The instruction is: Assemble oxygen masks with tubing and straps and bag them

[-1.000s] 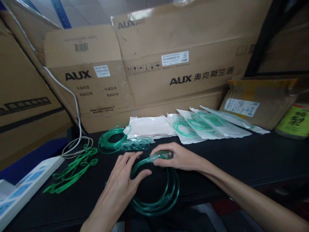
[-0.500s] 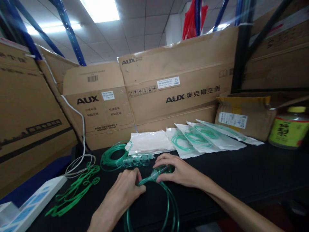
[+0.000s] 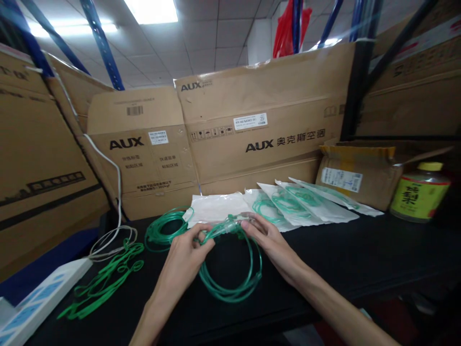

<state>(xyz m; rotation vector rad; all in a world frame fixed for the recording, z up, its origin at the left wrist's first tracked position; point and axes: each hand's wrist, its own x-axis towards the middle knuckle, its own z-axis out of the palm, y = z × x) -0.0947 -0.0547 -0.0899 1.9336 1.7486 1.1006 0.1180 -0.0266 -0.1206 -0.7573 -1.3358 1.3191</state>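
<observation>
A coil of green tubing (image 3: 230, 283) with a clear connector at its top hangs between both my hands above the black table (image 3: 360, 259). My left hand (image 3: 185, 259) is closed, pinching the tubing at the coil's upper left. My right hand (image 3: 268, 240) is closed on the clear connector end at the upper right. Just behind my hands lie another green tubing coil (image 3: 162, 233) and a white pouch (image 3: 216, 209).
Several sealed pouches (image 3: 306, 204) with green tubing fan out at the back right. Green elastic bands (image 3: 104, 283) and a white cable (image 3: 111, 240) lie at left, next to a white power strip (image 3: 36, 300). AUX cardboard boxes (image 3: 259, 125) wall the back; a yellow-labelled jar (image 3: 418, 192) stands far right.
Both hands have lifted the green coil off the table and raised it toward the pouches. The left hand went from flat on the coil to a pinch on the tubing.
</observation>
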